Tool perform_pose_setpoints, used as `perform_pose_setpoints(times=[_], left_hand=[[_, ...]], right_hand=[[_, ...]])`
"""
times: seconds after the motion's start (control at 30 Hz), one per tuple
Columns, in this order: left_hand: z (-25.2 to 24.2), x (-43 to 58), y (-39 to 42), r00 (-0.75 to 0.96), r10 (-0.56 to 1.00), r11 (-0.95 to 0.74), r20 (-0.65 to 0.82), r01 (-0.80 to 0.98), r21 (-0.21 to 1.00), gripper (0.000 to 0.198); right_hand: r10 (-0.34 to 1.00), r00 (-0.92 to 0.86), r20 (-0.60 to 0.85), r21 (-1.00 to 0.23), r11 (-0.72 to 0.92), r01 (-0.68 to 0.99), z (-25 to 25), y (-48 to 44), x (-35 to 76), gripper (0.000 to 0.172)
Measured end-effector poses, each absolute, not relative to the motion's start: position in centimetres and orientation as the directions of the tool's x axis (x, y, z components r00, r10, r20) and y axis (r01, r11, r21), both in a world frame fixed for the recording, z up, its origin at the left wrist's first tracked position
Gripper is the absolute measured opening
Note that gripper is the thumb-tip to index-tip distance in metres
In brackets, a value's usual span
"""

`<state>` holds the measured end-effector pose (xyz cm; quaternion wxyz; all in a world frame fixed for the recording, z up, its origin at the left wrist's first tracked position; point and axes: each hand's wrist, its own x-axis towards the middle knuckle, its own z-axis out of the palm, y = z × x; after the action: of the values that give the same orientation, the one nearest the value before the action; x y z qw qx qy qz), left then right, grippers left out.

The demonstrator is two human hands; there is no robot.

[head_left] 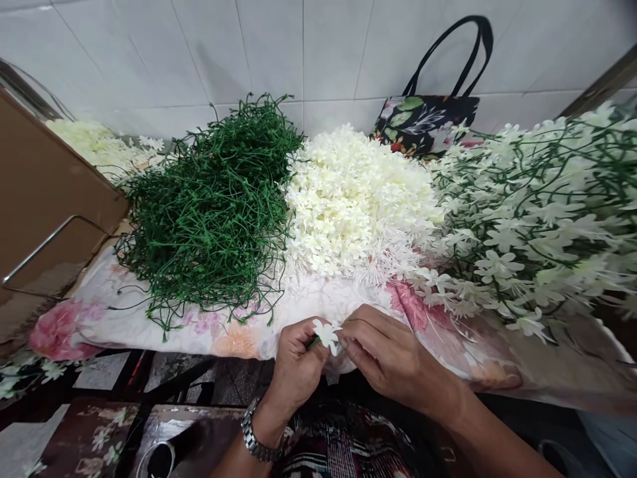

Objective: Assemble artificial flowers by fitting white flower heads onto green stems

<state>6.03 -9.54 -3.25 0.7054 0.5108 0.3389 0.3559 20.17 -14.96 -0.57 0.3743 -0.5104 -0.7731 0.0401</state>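
Just over the table's front edge, my left hand (297, 362) is closed around a short green plastic stem, most of it hidden by the fingers. A white artificial flower (326, 334) sits at the top of that stem, petals spread. My right hand (381, 345) is pinched at the flower's right side; whatever its fingertips hold is too small to make out. Beyond the hands lie a heap of green stems (213, 206), a pile of loose white blossoms (348, 192) and some thin white stamens (383, 255).
Assembled white flowers with stems (537, 226) are heaped at the right. A floral cloth (189, 332) covers the table. A cardboard box (44, 199) with a metal wire handle (40, 249) stands at the left. A black floral bag (423, 123) leans against the tiled wall (269, 53).
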Motion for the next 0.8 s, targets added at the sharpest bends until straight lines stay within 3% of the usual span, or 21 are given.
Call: perform_pose_setpoints(times=[0.13,0.27,0.47,0.63,0.8], left_hand=[[-3.7,5.5,-9.9,0.453,0.886,0.225,-0.096,-0.24,0.944,0.02],[-3.6,5.1,-10.4,0.417,0.909,0.108,-0.008,-0.217,0.97,0.019],[-3.1,5.0,-10.7,0.416,0.906,0.01,0.077,-0.202,0.979,0.012],[-1.8,5.2,-10.7,0.434,0.889,-0.128,0.146,-0.07,0.989,0.008],[-1.2,5.6,-10.6,0.409,0.894,-0.194,0.181,-0.01,0.981,0.016]], right_hand=[[0.833,-0.083,0.547,-0.593,0.456,0.664,0.5,-15.5,20.6,0.009],[0.829,0.007,0.559,-0.631,0.42,0.652,1.2,-16.3,20.5,0.008],[0.831,-0.019,0.556,-0.624,0.432,0.651,1.2,-16.5,19.6,0.008],[0.83,-0.046,0.556,-0.59,0.433,0.681,0.8,-16.2,19.4,0.013],[0.824,-0.037,0.565,-0.583,0.431,0.689,0.2,-15.9,19.4,0.016]])
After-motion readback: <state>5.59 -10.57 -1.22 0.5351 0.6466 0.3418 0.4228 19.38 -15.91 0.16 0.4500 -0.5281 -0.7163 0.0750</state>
